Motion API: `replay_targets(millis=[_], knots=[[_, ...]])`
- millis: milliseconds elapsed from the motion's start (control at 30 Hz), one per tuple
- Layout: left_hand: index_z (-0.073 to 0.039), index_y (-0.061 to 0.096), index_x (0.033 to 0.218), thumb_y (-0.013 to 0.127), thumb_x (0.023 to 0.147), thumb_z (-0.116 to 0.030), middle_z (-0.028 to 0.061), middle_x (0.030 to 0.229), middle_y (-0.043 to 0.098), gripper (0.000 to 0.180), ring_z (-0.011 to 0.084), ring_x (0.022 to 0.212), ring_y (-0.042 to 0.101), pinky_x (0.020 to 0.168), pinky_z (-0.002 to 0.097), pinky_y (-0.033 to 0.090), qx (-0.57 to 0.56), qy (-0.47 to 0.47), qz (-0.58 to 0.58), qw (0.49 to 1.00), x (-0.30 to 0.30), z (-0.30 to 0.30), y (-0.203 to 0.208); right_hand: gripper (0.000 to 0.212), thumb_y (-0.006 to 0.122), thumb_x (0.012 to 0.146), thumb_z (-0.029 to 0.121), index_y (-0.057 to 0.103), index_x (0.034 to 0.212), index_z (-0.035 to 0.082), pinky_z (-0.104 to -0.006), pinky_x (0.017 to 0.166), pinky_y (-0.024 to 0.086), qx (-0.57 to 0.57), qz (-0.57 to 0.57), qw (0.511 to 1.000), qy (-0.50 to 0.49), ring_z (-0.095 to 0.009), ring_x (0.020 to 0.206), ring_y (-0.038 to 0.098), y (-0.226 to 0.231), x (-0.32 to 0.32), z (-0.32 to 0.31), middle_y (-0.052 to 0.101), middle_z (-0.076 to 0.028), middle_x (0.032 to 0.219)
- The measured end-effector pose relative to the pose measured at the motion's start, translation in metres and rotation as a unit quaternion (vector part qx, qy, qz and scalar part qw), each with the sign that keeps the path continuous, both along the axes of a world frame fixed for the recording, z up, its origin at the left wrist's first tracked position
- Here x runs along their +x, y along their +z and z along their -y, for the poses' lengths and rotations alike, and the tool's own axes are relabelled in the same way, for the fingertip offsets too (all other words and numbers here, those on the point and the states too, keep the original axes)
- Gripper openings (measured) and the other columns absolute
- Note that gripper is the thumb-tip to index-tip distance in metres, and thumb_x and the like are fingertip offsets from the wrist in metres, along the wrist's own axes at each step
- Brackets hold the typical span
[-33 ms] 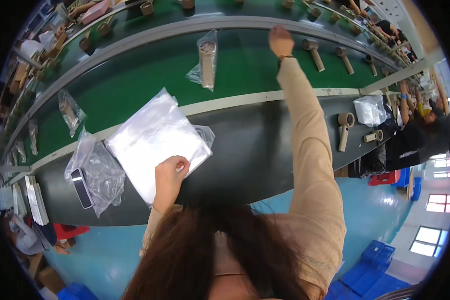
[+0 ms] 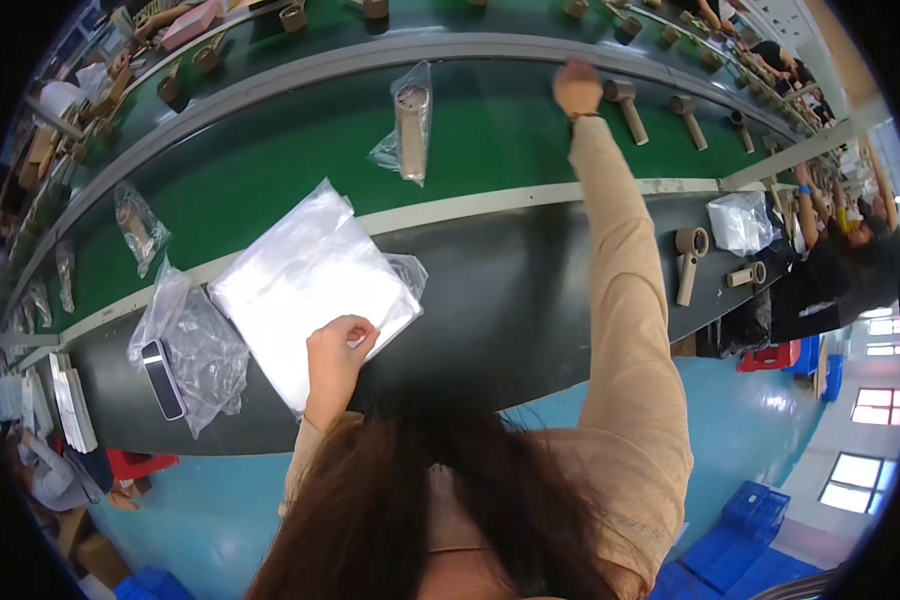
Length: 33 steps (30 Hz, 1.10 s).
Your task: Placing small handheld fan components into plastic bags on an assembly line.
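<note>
My left hand [image 2: 335,362] rests at the near right edge of a stack of clear plastic bags [image 2: 305,285] on the dark bench. Its thumb and fingertips are pinched together at the bag edge. My right arm stretches far across the green conveyor belt, and my right hand [image 2: 577,88] is just left of a beige handheld fan [image 2: 626,110] lying there. The fingers of that hand point away and are blurred, so their grip is hidden. Left of it, a bagged handheld fan [image 2: 411,130] lies on the belt.
A phone [image 2: 163,380] lies on crumpled plastic bags [image 2: 210,350] at the left. Two fans [image 2: 688,265] and a bundle of bags [image 2: 740,222] are on the bench at the right. More fans [image 2: 688,120] lie along the belt. A metal rail [image 2: 470,45] runs behind it. Other people work nearby.
My right hand has moved a little to the right, closer to the unbagged fan. The bagged fan has shifted slightly left. My left hand stays at the bag stack.
</note>
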State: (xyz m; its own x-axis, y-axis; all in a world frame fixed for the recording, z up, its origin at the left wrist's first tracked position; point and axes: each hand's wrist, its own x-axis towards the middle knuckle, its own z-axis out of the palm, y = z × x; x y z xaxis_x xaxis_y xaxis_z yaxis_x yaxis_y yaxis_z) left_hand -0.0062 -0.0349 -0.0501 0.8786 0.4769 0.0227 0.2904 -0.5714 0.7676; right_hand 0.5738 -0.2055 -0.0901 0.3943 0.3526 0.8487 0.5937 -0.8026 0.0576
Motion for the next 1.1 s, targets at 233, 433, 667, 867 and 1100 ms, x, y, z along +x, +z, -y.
replay_targets(millis=[233, 433, 667, 867, 1100], knots=[[0.003, 0.067, 0.076, 0.075, 0.077, -0.006, 0.0109, 0.072, 0.067, 0.011, 0.015, 0.065, 0.063, 0.066, 0.0261, 0.05, -0.218, 0.021, -0.031, 0.975, -0.008, -0.019, -0.013, 0.056, 0.069, 0.074, 0.057, 0.063, 0.113, 0.018, -0.0488, 0.069, 0.053, -0.169, -0.134, 0.952, -0.219, -0.033, 0.093, 0.063, -0.02, 0.044, 0.069, 0.058, -0.015, 0.115], [0.002, 0.059, 0.09, 0.069, 0.086, -0.003, 0.0041, 0.081, 0.066, 0.012, 0.0075, 0.076, 0.062, 0.068, 0.0207, 0.049, -0.287, 0.043, 0.002, 0.957, -0.003, -0.021, -0.013, 0.064, 0.075, 0.072, 0.053, 0.055, 0.12, 0.016, -0.0497, 0.075, 0.055, -0.224, -0.181, 0.917, -0.276, -0.038, 0.097, 0.065, -0.004, 0.091, 0.104, 0.057, -0.02, 0.12], [-0.001, 0.055, 0.096, 0.067, 0.086, -0.002, 0.0091, 0.083, 0.068, 0.015, 0.0121, 0.077, 0.066, 0.066, 0.0236, 0.053, -0.157, 0.075, 0.042, 0.984, -0.007, -0.011, -0.002, 0.057, 0.069, 0.08, 0.051, 0.054, 0.116, 0.01, -0.0433, 0.069, 0.056, -0.22, -0.144, 0.949, -0.173, -0.028, 0.094, 0.068, 0.078, -0.066, 0.056, 0.066, -0.019, 0.087], [-0.002, 0.059, 0.098, 0.065, 0.087, -0.006, 0.0088, 0.083, 0.068, 0.013, 0.0202, 0.076, 0.069, 0.068, 0.0292, 0.055, -0.075, 0.03, 0.089, 0.993, -0.003, -0.009, -0.012, 0.035, 0.062, 0.091, 0.021, 0.047, 0.117, 0.002, -0.05, 0.082, 0.056, 0.377, -0.463, 0.72, 0.353, -0.031, 0.096, 0.064, 0.069, -0.259, 0.065, 0.057, -0.018, 0.113], [0.001, 0.068, 0.095, 0.068, 0.085, -0.007, 0.0067, 0.086, 0.07, 0.012, 0.013, 0.08, 0.066, 0.068, 0.0261, 0.054, -0.154, 0.059, 0.128, 0.978, -0.002, -0.014, -0.026, 0.052, 0.071, 0.08, 0.007, 0.041, 0.123, 0.003, -0.0354, 0.097, 0.043, 0.437, -0.46, 0.681, 0.366, -0.021, 0.111, 0.053, 0.031, -0.487, 0.02, 0.052, -0.013, 0.12]])
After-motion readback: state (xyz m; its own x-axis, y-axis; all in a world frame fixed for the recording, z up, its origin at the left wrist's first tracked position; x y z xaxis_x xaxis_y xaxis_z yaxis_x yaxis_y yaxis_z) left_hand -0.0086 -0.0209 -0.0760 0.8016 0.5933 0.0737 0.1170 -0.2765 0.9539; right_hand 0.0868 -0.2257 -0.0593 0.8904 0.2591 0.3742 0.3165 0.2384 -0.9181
